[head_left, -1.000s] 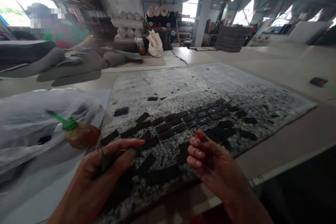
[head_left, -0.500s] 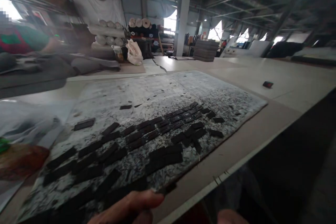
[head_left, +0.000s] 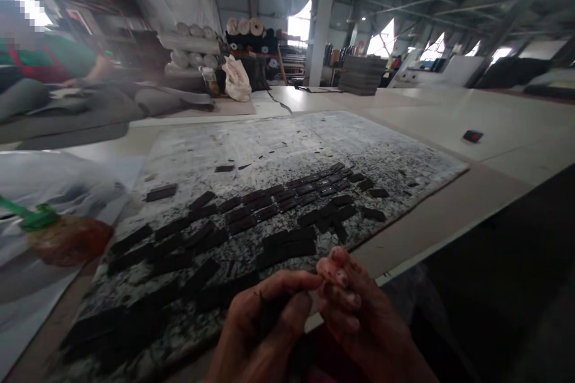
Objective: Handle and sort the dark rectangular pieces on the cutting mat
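My left hand and my right hand are together at the near edge of the board. The left one is closed, its index fingertip against the curled fingers of the right. My right hand is closed too, palm side partly up, with dark smudges on the fingertips. Whatever lies between the fingers is hidden or too small to name. Beyond them, flat dark rectangular pieces lie in loose rows on a pale, dark-streaked board. Some in the middle rows look shiny.
A bottle with a green top and reddish-brown contents lies at left on clear plastic sheeting. A small dark object sits on the table. Across the table, a person's arm is over grey fabric. A white bag stands behind.
My right hand has risen into view from the bottom edge and met my left hand, which has moved right. The view has shifted slightly. The co-worker's arm has moved.
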Motion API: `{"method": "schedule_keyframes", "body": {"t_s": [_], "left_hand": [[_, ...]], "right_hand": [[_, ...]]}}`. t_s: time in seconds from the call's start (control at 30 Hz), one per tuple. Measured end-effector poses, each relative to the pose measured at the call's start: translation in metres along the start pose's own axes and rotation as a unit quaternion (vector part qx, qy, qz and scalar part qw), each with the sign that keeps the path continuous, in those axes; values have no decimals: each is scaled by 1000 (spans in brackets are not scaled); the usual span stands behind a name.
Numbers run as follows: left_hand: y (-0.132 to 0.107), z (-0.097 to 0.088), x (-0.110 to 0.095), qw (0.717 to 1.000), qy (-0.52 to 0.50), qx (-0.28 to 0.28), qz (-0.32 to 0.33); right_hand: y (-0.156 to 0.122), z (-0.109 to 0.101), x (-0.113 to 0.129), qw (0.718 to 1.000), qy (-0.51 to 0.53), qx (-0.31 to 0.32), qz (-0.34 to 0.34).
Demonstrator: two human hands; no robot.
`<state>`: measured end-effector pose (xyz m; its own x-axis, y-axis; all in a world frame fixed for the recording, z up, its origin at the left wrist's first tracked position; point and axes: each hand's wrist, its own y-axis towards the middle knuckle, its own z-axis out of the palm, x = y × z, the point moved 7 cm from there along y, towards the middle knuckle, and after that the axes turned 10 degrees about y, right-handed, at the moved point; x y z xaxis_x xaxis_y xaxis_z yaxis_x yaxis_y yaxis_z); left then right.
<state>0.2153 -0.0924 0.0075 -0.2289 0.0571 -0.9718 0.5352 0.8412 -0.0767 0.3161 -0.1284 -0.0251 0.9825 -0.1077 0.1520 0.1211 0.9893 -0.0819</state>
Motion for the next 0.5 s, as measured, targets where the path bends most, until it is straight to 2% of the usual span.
{"method": "schedule_keyframes", "body": {"t_s": [0.13, 0.27, 0.37, 0.5], "left_hand": [[4, 0, -14, 990, 71, -30, 118], [0, 2, -25, 961, 136, -52, 235], [-3, 4, -28, 942, 172, -48, 285], [-3, 3, -28, 927, 213, -47, 307]], "right_hand": [[-1, -6, 6, 996, -76, -39, -33], [-4, -2, 17, 975, -201, -58, -81], [-8, 6, 25, 933, -335, -39, -127], [-13, 10, 30, 871, -460, -52, -166]]}}
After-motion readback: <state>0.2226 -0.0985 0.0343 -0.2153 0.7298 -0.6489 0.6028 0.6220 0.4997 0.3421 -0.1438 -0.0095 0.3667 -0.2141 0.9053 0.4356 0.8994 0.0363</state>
